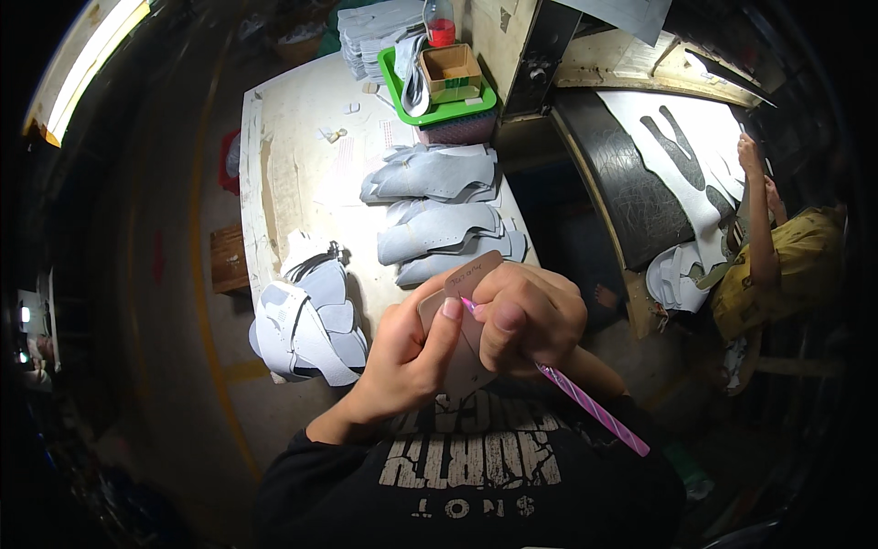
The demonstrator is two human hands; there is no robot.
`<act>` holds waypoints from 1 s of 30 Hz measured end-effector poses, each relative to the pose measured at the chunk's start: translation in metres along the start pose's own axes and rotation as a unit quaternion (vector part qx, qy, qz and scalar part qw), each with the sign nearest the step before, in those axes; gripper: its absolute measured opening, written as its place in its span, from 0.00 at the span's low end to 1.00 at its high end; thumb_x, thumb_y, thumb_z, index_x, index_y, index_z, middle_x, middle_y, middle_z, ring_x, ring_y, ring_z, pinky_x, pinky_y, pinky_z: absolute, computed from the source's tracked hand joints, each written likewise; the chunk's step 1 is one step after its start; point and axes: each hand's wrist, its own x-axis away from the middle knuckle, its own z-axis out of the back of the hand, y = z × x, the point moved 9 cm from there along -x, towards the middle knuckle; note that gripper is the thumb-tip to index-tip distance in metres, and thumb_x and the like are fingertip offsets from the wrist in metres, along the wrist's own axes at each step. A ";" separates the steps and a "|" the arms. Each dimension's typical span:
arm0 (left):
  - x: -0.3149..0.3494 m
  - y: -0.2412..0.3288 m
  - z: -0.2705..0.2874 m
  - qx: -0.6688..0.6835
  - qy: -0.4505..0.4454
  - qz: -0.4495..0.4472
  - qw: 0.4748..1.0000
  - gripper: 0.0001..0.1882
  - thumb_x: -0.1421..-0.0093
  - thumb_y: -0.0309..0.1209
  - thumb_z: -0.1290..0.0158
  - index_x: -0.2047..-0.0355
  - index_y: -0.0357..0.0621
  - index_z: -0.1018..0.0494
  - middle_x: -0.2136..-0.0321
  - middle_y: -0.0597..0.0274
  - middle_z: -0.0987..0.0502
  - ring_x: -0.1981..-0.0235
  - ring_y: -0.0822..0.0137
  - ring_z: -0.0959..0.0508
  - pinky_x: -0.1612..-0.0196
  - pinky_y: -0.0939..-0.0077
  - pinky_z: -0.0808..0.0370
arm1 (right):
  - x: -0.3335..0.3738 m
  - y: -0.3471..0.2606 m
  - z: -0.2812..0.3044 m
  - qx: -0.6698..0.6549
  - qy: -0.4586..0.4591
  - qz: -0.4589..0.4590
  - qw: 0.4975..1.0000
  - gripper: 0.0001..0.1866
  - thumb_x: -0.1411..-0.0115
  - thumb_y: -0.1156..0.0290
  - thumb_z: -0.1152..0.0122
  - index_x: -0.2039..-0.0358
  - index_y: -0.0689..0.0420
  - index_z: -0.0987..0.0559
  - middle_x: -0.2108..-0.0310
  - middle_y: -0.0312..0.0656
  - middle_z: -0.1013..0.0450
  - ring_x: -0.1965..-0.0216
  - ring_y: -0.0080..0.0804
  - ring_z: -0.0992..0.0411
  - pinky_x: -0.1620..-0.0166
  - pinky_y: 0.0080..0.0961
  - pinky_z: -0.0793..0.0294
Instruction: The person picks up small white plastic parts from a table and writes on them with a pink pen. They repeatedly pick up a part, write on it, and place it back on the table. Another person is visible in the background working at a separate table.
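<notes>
Pinching tan card [465, 361] in L hand [412, 348], w/ thumb pressed on its face; clamped, not loose. Gripping pink striped pen [594, 412] in R hand [535, 316], w/ fingers curled tight round it, pointed end at the card just beside L thumb; can't tell if tip actually touches. Holding both hands close tog., card btwn them, in front of black T-shirt [466, 471] w/ pale lettering, near the edge of white table [306, 114]. Seen on table, just beyond hands: two piles of grey cut pieces, a nearer pile [448, 229] and a farther pile [434, 174]; at near L corner, heap of white & grey pieces [315, 320]. Farther back: green tray [388, 64] w/ open cardbd box [451, 78] in it, clear bottle w/ red lower part [440, 27] behind, tall grey stack [375, 37] to L. Over to R, at black worktop [590, 156]: co-worker in yellow top [796, 265], w/ one arm stretched over white sheet w/ cutouts [631, 114].
</notes>
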 end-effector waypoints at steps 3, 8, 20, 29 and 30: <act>0.003 0.003 0.001 -0.007 -0.002 -0.014 1.000 0.20 0.25 0.32 0.56 0.39 0.31 0.33 0.63 0.58 0.18 0.64 0.78 0.24 0.61 0.82 0.27 | 0.000 -0.002 0.003 -0.028 0.035 -0.011 0.999 0.14 0.31 0.72 0.46 0.75 0.61 0.31 0.82 0.40 0.36 0.85 0.33 0.35 0.82 0.27 0.36; 0.004 0.005 0.001 0.012 0.000 -0.013 1.000 0.20 0.25 0.32 0.56 0.38 0.31 0.34 0.59 0.56 0.19 0.60 0.77 0.24 0.58 0.82 0.26 | -0.003 -0.005 0.001 0.007 0.013 -0.010 1.000 0.15 0.31 0.73 0.50 0.77 0.62 0.30 0.83 0.41 0.30 0.86 0.30 0.30 0.83 0.24 0.32; -0.002 0.011 0.005 0.020 -0.008 -0.024 0.999 0.20 0.25 0.31 0.57 0.39 0.29 0.34 0.56 0.54 0.19 0.58 0.75 0.24 0.55 0.81 0.27 | -0.004 0.001 0.006 -0.019 0.080 0.002 0.997 0.12 0.33 0.76 0.49 0.75 0.63 0.31 0.81 0.40 0.33 0.86 0.29 0.33 0.82 0.25 0.34; -0.007 0.009 0.012 0.012 0.012 -0.026 1.000 0.20 0.25 0.31 0.56 0.39 0.29 0.34 0.59 0.54 0.19 0.60 0.74 0.22 0.57 0.80 0.26 | -0.006 0.010 -0.002 -0.037 0.065 -0.024 0.997 0.11 0.33 0.77 0.49 0.75 0.62 0.32 0.81 0.41 0.33 0.85 0.31 0.33 0.82 0.25 0.34; -0.008 0.009 0.012 0.009 0.012 -0.027 1.000 0.20 0.25 0.31 0.56 0.39 0.29 0.34 0.59 0.54 0.19 0.60 0.74 0.22 0.57 0.80 0.25 | -0.006 0.011 -0.001 -0.031 0.075 -0.021 0.996 0.11 0.33 0.77 0.49 0.75 0.62 0.31 0.81 0.41 0.33 0.86 0.31 0.33 0.81 0.25 0.34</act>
